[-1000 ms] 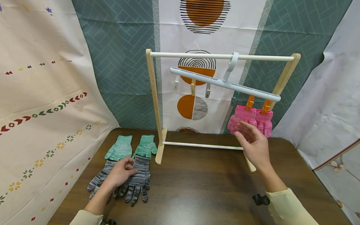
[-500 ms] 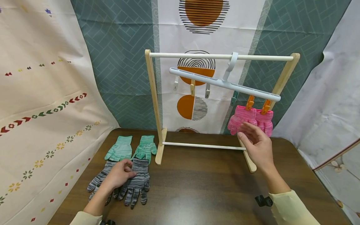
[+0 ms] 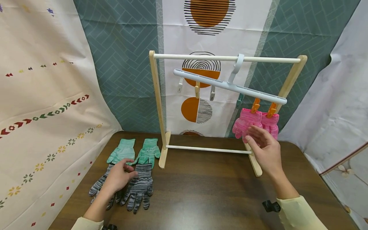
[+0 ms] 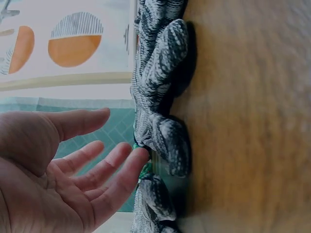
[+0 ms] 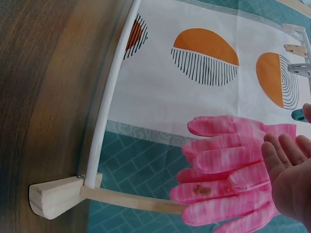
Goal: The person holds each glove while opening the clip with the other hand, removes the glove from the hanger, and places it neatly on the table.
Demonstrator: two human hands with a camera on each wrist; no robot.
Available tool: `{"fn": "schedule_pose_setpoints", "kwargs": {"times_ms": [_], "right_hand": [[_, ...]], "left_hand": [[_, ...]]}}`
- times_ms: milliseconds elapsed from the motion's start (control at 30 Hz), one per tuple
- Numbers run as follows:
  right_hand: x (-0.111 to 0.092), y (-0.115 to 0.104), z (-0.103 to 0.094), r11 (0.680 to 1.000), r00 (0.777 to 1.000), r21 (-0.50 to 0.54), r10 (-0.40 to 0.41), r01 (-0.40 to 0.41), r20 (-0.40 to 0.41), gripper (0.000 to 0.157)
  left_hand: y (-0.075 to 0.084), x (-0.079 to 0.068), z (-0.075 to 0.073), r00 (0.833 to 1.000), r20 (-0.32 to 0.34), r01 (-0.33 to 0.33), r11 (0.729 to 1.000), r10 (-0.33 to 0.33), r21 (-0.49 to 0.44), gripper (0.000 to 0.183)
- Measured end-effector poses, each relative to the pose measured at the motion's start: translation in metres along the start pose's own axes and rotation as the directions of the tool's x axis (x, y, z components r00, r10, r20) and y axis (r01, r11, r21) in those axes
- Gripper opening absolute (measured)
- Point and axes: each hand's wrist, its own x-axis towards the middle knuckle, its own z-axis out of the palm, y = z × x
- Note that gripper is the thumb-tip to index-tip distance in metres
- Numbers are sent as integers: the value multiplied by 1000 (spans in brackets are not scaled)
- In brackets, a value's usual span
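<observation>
My left hand (image 3: 119, 177) hovers over a pair of grey marled gloves (image 3: 141, 187) on the table, fingers apart and holding nothing. In the left wrist view its loosely bent fingers (image 4: 119, 177) overlap the edge of these gloves. Two mint-green gloves (image 3: 123, 151) lie just behind, cuffs pointing away from me. A pair of pink gloves (image 3: 248, 118) hangs by two orange clips (image 3: 256, 106) from the right end of a tilted pale-blue hanger (image 3: 207, 82). My right hand (image 3: 265, 151) is in front of the pink gloves, relaxed and gripping nothing, partly covering them.
A wooden rack (image 3: 156, 95) with a white top bar (image 3: 198, 57) carries the hanger. Several unused clips (image 3: 197, 90) dangle from its left and middle. The lower white rod (image 3: 207, 149) crosses near the back of the brown table (image 3: 201, 191). Patterned cloths surround the table.
The right-hand grey glove has shifted slightly towards me. My left hand has moved a little left and its fingers have spread. My right hand has drifted slightly right; the pink gloves stay hanging.
</observation>
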Motion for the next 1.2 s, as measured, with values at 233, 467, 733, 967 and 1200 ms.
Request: {"fn": "schedule_pose_setpoints", "kwargs": {"times_ms": [233,467,733,967,1200], "right_hand": [[1,-1,-5,999,1000,27,-25,26,-17,45],[4,-3,-7,997,997,41,-61,62,-40,46],[9,-10,-10,997,995,15,-77,78,-65,44],[12,-13,-13,995,991,4,-95,96,-95,47],[16,-15,-15,993,986,18,-116,119,-122,48]], "left_hand": [[12,1,-2,1000,-4,-21,999,21,-49,55],[23,4,-1,999,-10,-40,996,39,-82,53],[38,8,2,994,-37,-105,990,102,-99,53],[54,13,7,990,-59,-136,982,130,-129,54],[67,18,12,985,-59,-173,967,165,-186,56]]}}
